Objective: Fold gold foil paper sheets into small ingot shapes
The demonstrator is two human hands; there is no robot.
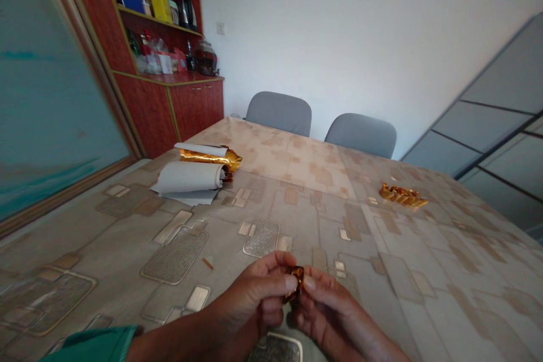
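Both hands meet low in the middle of the view, above the patterned tablecloth (271, 203). A small piece of shiny gold foil (299, 278), folded or crumpled, is pinched between them. My left hand (258, 288) has its thumb pressed on the foil's left side, with the forefinger curled over behind it. On the right side, my right hand (328, 305) grips the foil between thumb and forefinger; its other fingers curl underneath. Fingers cover much of the foil, so its full shape is hidden.
White-backed gold sheets (190, 176) lie loosely rolled at the left. Several folded gold foil pieces (403, 195) sit in a row at the right. A thin orange scrap (207, 263) lies near my left hand. Two grey chairs (280, 112) stand beyond the table.
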